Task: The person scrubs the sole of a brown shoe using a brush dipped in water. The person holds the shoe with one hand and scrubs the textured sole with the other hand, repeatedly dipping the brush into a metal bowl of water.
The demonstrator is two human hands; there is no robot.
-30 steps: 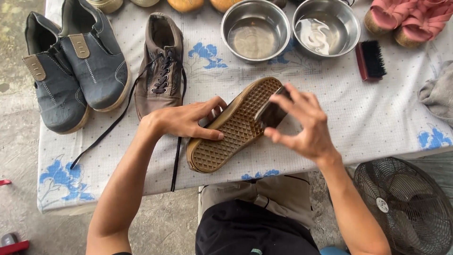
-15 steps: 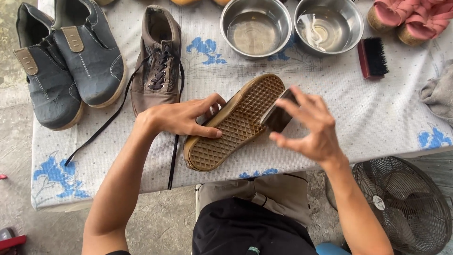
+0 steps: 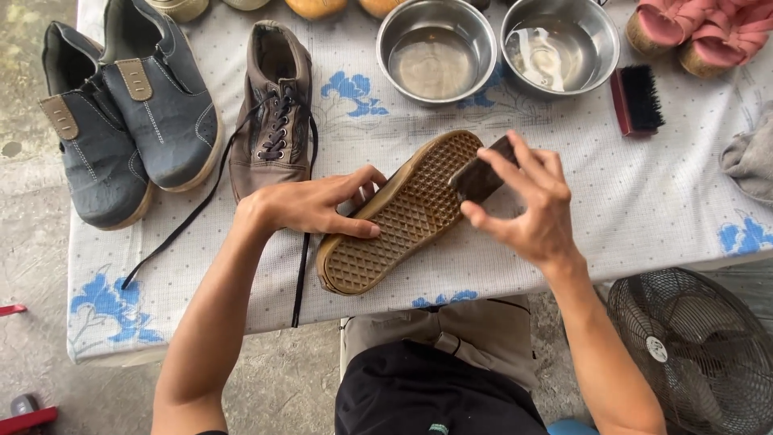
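Observation:
A brown shoe [image 3: 403,217] lies sole-up on the table, its tan waffle sole facing me. My left hand [image 3: 310,203] grips its side near the heel half. My right hand [image 3: 527,205] holds a small dark brush [image 3: 481,173] against the toe end of the sole. The matching brown laced shoe [image 3: 274,113] stands upright just behind my left hand, its black lace trailing toward the table's front edge.
A white cloth with blue flowers [image 3: 684,201] covers the table. Two grey-blue shoes [image 3: 121,121] sit at left. Two steel bowls [image 3: 436,52] [image 3: 560,44] with water stand at the back, a red-backed brush [image 3: 638,98] beside them. Pink sandals [image 3: 696,28] far right. A floor fan [image 3: 696,354] stands lower right.
My right hand with the brush has shifted slightly along the toe end of the sole. The left hand keeps its hold on the shoe.

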